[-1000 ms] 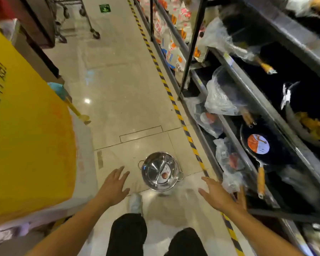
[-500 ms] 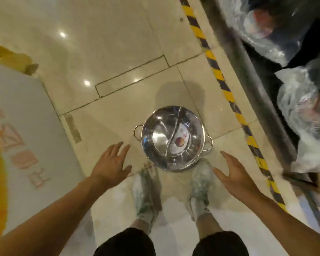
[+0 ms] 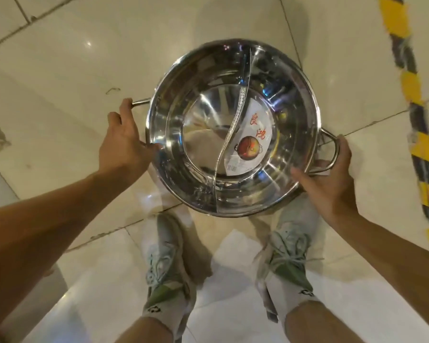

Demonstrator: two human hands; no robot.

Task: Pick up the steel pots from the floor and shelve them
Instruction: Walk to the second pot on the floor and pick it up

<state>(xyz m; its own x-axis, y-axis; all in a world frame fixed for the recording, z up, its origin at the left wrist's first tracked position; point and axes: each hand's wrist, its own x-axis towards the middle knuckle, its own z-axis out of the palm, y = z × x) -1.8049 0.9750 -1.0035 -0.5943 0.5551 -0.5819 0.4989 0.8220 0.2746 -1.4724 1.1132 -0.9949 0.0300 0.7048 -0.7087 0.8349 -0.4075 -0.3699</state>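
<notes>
Both hands grasp a steel pot over the tiled floor, seen from above.

The steel pot (image 3: 233, 129) fills the centre of the frame, open side up, with a curved divider (image 3: 235, 125) across its bowl and a paper label (image 3: 250, 139) on the bottom to the divider's right. The left hand (image 3: 124, 142) curls its fingers around the wire handle at centre left, thumb on the rim. The right hand (image 3: 330, 179) clasps the handle at centre right, thumb inside the wall. Two pale sneakers (image 3: 166, 263) stand on the floor (image 3: 72, 58) just below the pot. A yellow-and-black striped tape (image 3: 414, 100) runs down the right edge.
</notes>
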